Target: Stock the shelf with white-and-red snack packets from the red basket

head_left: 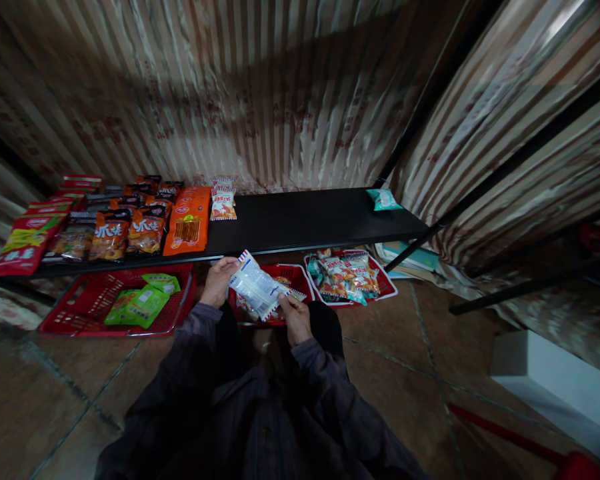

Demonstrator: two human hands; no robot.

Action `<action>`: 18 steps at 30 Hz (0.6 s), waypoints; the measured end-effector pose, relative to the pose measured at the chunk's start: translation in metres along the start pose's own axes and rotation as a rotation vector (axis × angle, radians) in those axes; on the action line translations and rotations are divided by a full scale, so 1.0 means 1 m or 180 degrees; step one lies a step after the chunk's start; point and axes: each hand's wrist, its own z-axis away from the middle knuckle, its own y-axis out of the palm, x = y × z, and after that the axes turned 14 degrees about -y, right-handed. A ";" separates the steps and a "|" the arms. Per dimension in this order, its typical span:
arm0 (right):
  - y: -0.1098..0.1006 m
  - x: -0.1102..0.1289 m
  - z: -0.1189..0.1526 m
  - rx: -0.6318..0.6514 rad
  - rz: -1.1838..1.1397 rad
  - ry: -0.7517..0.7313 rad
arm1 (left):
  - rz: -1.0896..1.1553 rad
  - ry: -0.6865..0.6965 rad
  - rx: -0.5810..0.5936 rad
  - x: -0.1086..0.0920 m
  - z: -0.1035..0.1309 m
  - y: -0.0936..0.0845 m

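Note:
Both of my hands hold one snack packet, whitish with red and blue striped ends and its printed side facing up. My left hand pinches its upper left end, while my right hand grips the lower right end. Beneath the packet is a red basket with more packets in it, partly covered by my hands. On the black shelf ahead, small white and orange packets stand beside a large orange bag.
Red bags and black-orange bags fill the shelf's left end; a teal packet lies at its right. Below are a basket with green packets and another basket of mixed packets. A white box stands right.

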 end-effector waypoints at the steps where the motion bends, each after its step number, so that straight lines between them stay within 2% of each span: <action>1: 0.001 0.002 0.000 0.0038 -0.0028 0.0005 | 0.0009 0.0038 -0.0014 0.000 -0.001 0.000; 5: 0.004 0.009 0.003 0.0109 -0.0182 -0.0061 | -0.0038 0.0054 -0.0059 0.001 -0.004 0.001; 8: 0.006 0.012 0.003 -0.0047 -0.0300 -0.0027 | -0.0068 0.0058 -0.0042 0.001 -0.003 0.001; 12: 0.004 0.010 -0.001 -0.0255 -0.0322 0.0018 | -0.0153 0.0115 0.0059 0.002 0.001 0.001; 18: -0.003 0.007 -0.007 -0.0237 -0.0104 -0.0209 | -0.0474 0.0122 0.0204 0.002 -0.001 -0.006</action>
